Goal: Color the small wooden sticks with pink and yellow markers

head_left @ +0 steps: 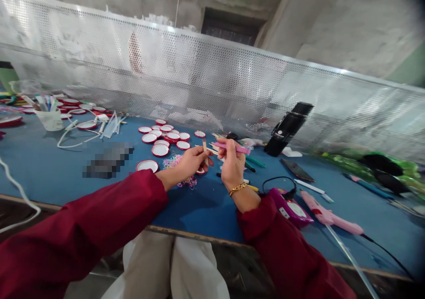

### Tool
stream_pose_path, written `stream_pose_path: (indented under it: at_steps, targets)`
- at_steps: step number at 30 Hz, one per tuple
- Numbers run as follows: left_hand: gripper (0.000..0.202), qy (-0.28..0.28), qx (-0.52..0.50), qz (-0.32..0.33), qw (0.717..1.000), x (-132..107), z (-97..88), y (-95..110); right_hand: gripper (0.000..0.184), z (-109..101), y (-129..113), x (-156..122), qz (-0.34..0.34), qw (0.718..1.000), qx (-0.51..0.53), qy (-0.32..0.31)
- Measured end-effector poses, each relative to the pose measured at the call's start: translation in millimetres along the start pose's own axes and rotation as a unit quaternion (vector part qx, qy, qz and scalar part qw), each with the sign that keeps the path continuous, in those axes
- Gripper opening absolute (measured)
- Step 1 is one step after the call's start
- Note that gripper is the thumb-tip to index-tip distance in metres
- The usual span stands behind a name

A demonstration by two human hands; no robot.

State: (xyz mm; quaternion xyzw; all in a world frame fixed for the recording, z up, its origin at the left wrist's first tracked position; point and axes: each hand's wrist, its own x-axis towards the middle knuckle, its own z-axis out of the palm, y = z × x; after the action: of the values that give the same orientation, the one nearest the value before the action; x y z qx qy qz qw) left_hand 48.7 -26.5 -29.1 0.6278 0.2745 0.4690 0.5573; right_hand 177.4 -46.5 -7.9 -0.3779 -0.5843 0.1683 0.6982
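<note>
My left hand (191, 159) pinches a thin wooden stick (205, 148) that stands nearly upright above the blue table (40, 166). My right hand (232, 166), with a gold bracelet at the wrist, is closed round a pink pen-like tool (232, 147) held level, its tip pointing left toward the stick. More wooden sticks (214, 149) lie just behind the hands. Both arms wear dark red sleeves.
Several red-rimmed white lids (160, 150) lie left of the hands. A pink glue gun (323, 212) and a magenta device (290, 207) lie at right, a black flask (287, 128) behind. A white cup (50, 118) stands far left. A perforated metal screen (206, 82) backs the table.
</note>
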Motion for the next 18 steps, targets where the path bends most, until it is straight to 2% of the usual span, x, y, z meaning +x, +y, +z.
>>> stream_pose_path:
  at_steps: [3, 7, 12, 18]
  targets:
    - [0.023, -0.003, 0.018, 0.022, 1.0, 0.4, -1.9, -2.4, 0.028, 0.0, 2.0, 0.5, -0.009, 1.0, -0.005, -0.006]
    - [0.022, 0.02, 0.054, 0.041, 0.998, -1.5, -2.1, 0.8, 0.019, -0.1, 3.5, 0.5, -0.02, 1.0, 0.002, -0.007]
    - [0.022, 0.036, 0.083, 0.022, 0.996, -3.5, -1.1, 4.2, 0.014, -1.2, -1.4, -1.4, -0.04, 0.998, -0.043, -0.015]
    - [0.026, 0.015, 0.051, 0.02, 0.998, -4.5, -0.4, 3.6, 0.012, -2.2, 2.6, -1.2, -0.038, 0.996, -0.077, 0.012]
